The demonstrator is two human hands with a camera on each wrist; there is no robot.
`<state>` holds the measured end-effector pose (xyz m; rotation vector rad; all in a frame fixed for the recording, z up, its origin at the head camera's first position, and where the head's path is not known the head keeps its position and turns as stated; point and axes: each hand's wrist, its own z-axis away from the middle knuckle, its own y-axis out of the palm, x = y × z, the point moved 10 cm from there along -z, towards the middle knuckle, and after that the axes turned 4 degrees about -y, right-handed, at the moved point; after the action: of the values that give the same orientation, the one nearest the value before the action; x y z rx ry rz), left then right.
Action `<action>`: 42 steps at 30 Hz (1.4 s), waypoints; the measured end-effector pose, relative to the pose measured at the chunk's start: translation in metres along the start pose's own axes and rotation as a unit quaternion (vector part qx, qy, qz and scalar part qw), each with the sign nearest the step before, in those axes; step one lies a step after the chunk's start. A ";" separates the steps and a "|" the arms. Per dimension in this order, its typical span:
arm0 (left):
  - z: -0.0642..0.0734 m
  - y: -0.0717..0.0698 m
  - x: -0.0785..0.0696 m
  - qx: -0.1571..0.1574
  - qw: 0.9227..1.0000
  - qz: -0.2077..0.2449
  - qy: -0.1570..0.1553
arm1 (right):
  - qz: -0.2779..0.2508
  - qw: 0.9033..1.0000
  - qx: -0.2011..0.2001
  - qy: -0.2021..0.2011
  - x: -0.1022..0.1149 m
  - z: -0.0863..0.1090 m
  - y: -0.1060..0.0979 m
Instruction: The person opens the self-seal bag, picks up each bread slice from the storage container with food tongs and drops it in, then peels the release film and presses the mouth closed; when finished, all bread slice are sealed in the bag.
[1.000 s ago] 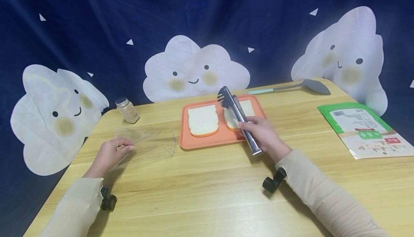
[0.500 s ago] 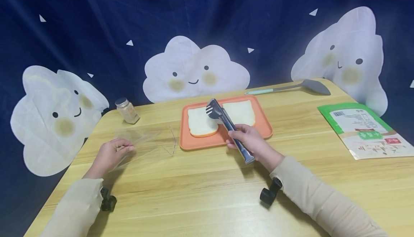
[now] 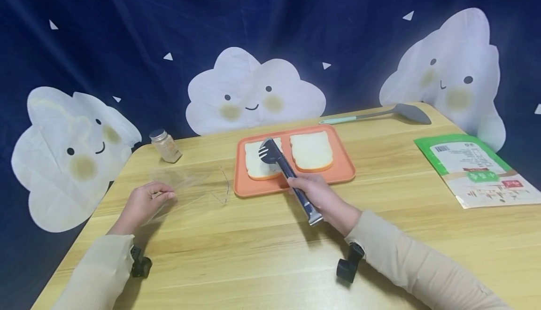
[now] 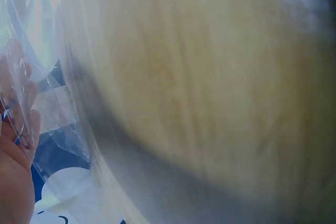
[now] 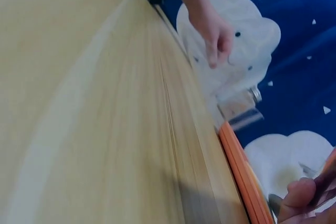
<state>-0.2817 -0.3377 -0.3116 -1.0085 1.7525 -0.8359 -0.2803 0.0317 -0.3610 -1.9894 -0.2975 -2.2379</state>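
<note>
The tongs point(image 3: 291, 176) and the right hand point(image 3: 323, 197) have swung leftward from over the right-hand bread slice point(image 3: 311, 151), leaving that slice in full view, while the left hand point(image 3: 145, 202) appears to have held its place. At far left, that hand's grip pinches clear plastic film point(image 3: 190, 185) between thumb and fingers above the worktop point(image 3: 190, 258), the sheet spreading toward the tray; a glass jar point(image 3: 166, 146) with a metal lid stands just behind. At centre, an orange tray point(image 3: 241, 188) carries two slices side by side. The tongs' head hangs across the left-hand slice point(image 3: 255, 169), hiding part of it; contact cannot be told. The right hand's grip is wrapped around the tongs' shaft, whose arms look close together. The step in hand seems to be lining the tongs up with the left-hand slice; the next move would likely call for parting the tips, sliding one beneath the bread and squeezing gently, with the film kept steady. At right, a spatula point(image 3: 376, 114) lies along the far edge, a green-banded packet point(image 3: 477, 171) nearer.
</note>
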 end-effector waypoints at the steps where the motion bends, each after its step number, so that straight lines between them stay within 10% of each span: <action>1: 0.000 0.000 0.000 -0.001 1.000 0.000 0.001 | -0.008 1.000 0.005 0.004 -0.001 0.001 0.003; 19: 0.000 -0.002 -0.004 -0.004 1.000 0.006 0.012 | -0.053 0.989 0.131 0.053 -0.009 0.010 0.036; 42: -0.001 0.004 -0.005 0.010 1.000 -0.003 0.005 | -0.099 0.986 0.128 0.047 -0.014 0.028 0.062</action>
<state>-0.2823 -0.3316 -0.3127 -0.9979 1.7466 -0.8627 -0.2375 -0.0223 -0.3686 -1.7852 -0.7596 -2.2621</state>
